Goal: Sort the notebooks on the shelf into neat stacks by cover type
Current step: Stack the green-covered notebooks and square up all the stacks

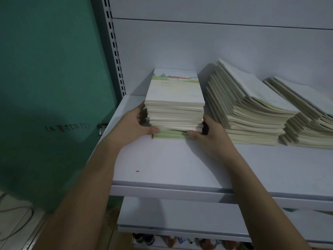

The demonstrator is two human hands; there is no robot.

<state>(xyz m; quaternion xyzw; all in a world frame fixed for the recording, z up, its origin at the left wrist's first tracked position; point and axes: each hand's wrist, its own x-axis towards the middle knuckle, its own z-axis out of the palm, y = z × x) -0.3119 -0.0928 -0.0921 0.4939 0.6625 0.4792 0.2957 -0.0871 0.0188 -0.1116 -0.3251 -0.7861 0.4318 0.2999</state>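
A tall stack of notebooks (pixel 174 103) stands at the left of the white shelf (pixel 180 165); its top cover shows a painted landscape with a red-roofed house. My left hand (pixel 134 126) grips the stack's left side, thumb along the front lower edge. My right hand (pixel 207 134) grips its right side, thumb on the front near the green-covered bottom notebooks. To the right, a second, slumped pile of pale notebooks (pixel 252 109) leans leftward. A third fanned pile (pixel 306 120) lies at the far right, cut by the frame edge.
A teal door (pixel 50 78) with a handle (pixel 100 127) and handwriting stands left of the shelf's perforated upright (pixel 115 46). Lower shelves (pixel 180 219) hold small colourful items at the bottom. Cables lie on the floor at lower left.
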